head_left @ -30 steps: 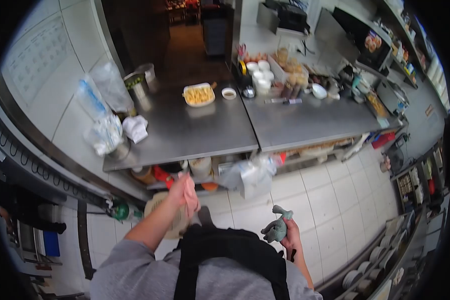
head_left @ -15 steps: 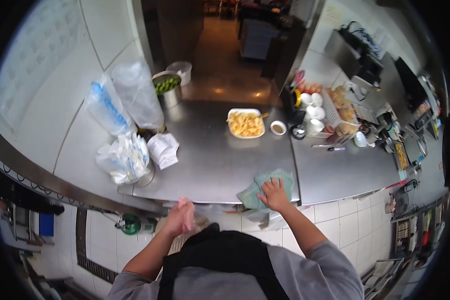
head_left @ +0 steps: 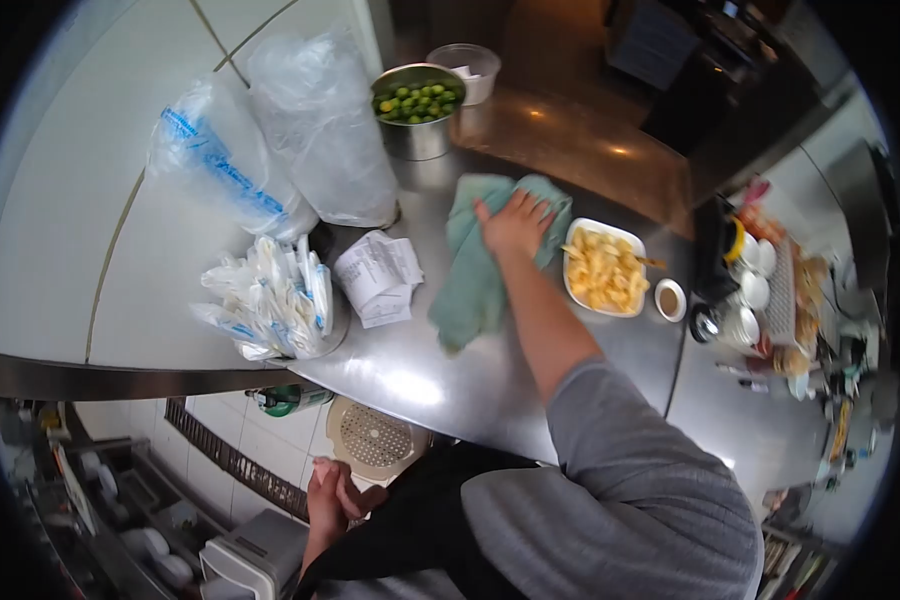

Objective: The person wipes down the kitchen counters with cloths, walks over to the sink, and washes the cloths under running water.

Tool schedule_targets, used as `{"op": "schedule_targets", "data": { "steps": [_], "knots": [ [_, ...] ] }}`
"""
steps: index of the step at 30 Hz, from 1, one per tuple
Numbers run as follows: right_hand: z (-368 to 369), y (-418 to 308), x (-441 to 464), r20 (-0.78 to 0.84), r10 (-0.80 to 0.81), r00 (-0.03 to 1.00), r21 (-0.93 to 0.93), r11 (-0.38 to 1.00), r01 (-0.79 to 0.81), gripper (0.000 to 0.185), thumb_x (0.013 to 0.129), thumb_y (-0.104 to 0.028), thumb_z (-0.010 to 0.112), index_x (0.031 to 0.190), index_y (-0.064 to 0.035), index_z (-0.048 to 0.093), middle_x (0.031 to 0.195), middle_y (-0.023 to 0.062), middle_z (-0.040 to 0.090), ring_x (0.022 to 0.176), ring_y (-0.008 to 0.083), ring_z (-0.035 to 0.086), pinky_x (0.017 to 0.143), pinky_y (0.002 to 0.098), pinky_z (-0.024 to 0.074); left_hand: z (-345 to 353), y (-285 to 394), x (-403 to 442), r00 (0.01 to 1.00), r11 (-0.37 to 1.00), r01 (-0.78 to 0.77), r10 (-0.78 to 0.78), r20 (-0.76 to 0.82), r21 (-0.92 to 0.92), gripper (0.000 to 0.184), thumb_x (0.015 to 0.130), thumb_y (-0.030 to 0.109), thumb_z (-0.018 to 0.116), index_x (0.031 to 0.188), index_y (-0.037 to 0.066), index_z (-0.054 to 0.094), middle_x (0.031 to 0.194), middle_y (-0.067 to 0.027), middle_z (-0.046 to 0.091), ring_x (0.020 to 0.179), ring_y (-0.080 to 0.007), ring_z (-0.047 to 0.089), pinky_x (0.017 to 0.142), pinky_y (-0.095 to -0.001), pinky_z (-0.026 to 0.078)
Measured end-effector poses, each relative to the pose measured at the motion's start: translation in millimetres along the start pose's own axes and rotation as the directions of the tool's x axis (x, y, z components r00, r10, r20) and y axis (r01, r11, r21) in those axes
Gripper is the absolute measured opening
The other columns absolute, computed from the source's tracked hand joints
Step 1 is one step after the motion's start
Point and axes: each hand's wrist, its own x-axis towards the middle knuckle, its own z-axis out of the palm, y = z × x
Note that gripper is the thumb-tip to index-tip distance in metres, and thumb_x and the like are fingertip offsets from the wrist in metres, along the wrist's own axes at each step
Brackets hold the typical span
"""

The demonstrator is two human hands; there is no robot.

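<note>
My right hand [head_left: 516, 226] lies flat with its fingers spread on a green cloth [head_left: 470, 290], which is spread over the steel counter [head_left: 400, 375]. Just right of the cloth is a white dish of yellow food pieces [head_left: 606, 268], beside a small white cup of brown sauce [head_left: 670, 299]. Crumpled printed papers [head_left: 378, 277] rest left of the cloth. Low at the counter's front, near my body, my left hand [head_left: 332, 503] is closed around a pink cloth, of which only a little shows.
Plastic bags [head_left: 320, 130] and a container of white bags [head_left: 270, 300] stand at the left wall. Behind are a metal pot of green fruits [head_left: 418, 135] and a clear tub [head_left: 478, 75]. White cups [head_left: 755, 290] stand right. A perforated stool [head_left: 375, 435] is below.
My right hand has pushed the green cloth from the counter's front edge further back and to the left. My left hand has moved down toward my body. The view has turned and come closer.
</note>
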Motion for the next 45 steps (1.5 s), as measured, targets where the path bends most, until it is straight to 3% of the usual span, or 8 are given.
{"op": "schedule_targets", "data": {
  "steps": [10,20,22,26,31,39,41,45],
  "knots": [
    [30.0,-53.4,109.6,0.040,-0.290,0.956,0.028,0.957,0.289,0.060,0.091,-0.039,0.041,0.137,-0.0008,0.038,0.147,0.0158,0.033,0.139,0.0305,0.025,0.114,0.0440,0.0156,-1.5,-81.8,-67.6,0.949,0.952,0.015,-0.109,-0.295,-0.305,0.011,0.093,0.019,0.052,0.086,0.010,0.048,0.069,0.0006,0.049,0.061,-0.0093,0.048,0.053,-0.0243,0.040],
    [-4.0,28.2,-129.2,0.008,-0.546,0.837,0.107,0.833,0.543,0.041,0.085,-0.021,0.047,0.117,0.0035,0.053,0.129,0.0202,0.050,0.128,0.0331,0.040,0.112,0.0443,0.0222,-2.8,-64.4,-85.1,0.952,0.940,-0.150,0.054,-0.301,-0.306,0.011,0.090,0.016,0.057,0.093,0.007,0.051,0.075,-0.0022,0.055,0.064,-0.0120,0.052,0.058,-0.0248,0.043],
    [-7.9,41.4,-168.8,-0.110,-0.655,0.747,0.188,0.725,0.663,0.016,0.076,-0.011,0.051,0.084,0.0020,0.054,0.093,0.0208,0.056,0.093,0.0380,0.053,0.088,0.0474,0.0388,-21.8,-79.4,-100.3,0.913,0.913,-0.246,0.105,-0.394,-0.327,0.011,0.090,0.016,0.057,0.093,0.006,0.052,0.075,-0.0025,0.056,0.063,-0.0124,0.053,0.059,-0.0251,0.044],
    [-16.5,55.3,-274.5,0.064,-0.773,0.632,0.262,0.624,0.736,0.040,0.079,-0.007,0.052,0.117,0.0062,0.049,0.127,0.0280,0.048,0.123,0.0417,0.041,0.107,0.0468,0.0296,-95.3,-141.8,-155.5,0.917,0.882,-0.216,0.035,-0.397,-0.420,0.018,0.094,0.020,0.053,0.101,0.004,0.056,0.087,-0.0037,0.060,0.076,-0.0121,0.057,0.066,-0.0241,0.047],
    [-13.8,32.3,-385.9,0.026,-0.771,0.636,0.440,0.580,0.686,0.038,0.076,0.004,0.050,0.114,0.0061,0.048,0.117,0.0270,0.051,0.116,0.0430,0.044,0.101,0.0464,0.0323,-206.0,-195.9,-203.5,0.883,0.783,-0.320,0.043,-0.468,-0.532,0.025,0.095,0.021,0.054,0.114,0.005,0.054,0.094,-0.0046,0.062,0.081,-0.0104,0.059,0.071,-0.0243,0.049],
    [34.7,0.9,-530.5,0.313,-0.837,0.449,0.552,0.545,0.631,0.035,0.069,-0.012,0.069,0.099,0.0012,0.055,0.100,0.0215,0.055,0.099,0.0400,0.054,0.082,0.0470,0.0444,-354.1,-220.0,-286.8,0.805,0.674,-0.526,0.199,-0.559,-0.518,0.014,0.091,0.007,0.056,0.103,0.003,0.056,0.089,-0.0071,0.065,0.074,-0.0140,0.062,0.067,-0.0274,0.050],
    [-5.4,-8.6,-546.1,0.647,-0.686,0.334,0.177,0.561,0.809,0.055,0.071,-0.034,0.072,0.109,0.0036,0.058,0.114,0.0256,0.053,0.108,0.0433,0.050,0.091,0.0475,0.0416,-374.7,-234.4,-290.7,0.748,0.727,-0.507,0.104,-0.655,-0.464,0.010,0.090,0.007,0.057,0.099,0.003,0.058,0.087,-0.0069,0.065,0.077,-0.0140,0.062,0.068,-0.0266,0.050],
    [69.6,12.1,-514.1,0.630,-0.696,0.344,-0.008,0.438,0.899,0.052,0.080,-0.043,0.063,0.099,0.0057,0.062,0.098,0.0262,0.061,0.093,0.0450,0.057,0.087,0.0483,0.0445,-410.3,-261.8,-280.5,0.741,0.612,-0.563,0.078,-0.667,-0.555,0.024,0.096,0.021,0.046,0.082,0.005,0.055,0.070,-0.0019,0.055,0.060,-0.0105,0.050,0.054,-0.0259,0.039]
  ]
}}
